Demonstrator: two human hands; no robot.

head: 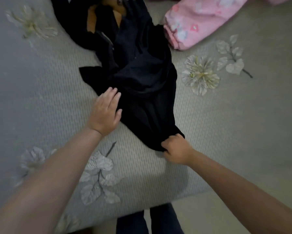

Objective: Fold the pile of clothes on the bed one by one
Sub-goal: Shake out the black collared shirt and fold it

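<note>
Near the bed's edge, a rumpled black fabric garment (141, 85) lies unfolded, right hand (176, 149) pinching its near corner, left hand (106, 112) resting flat-fingered on it; a pink printed garment (197, 22) far right awaits.

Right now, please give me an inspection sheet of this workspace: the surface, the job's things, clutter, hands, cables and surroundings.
Surface: bed cover, grey-beige with printed flowers and leaves.
Job's things: black garment lies crumpled and unfolded, stretching away from the person; pink patterned garment lies apart at upper right.
Clutter: brown item partly under the black garment's far end; cannot tell what it is.
Hands: left hand rests with straight fingers at the black garment's left edge; right hand pinches its near corner.
Cables: nothing seen.
Surroundings: person's dark trouser legs and pale floor below the bed's edge.
</note>
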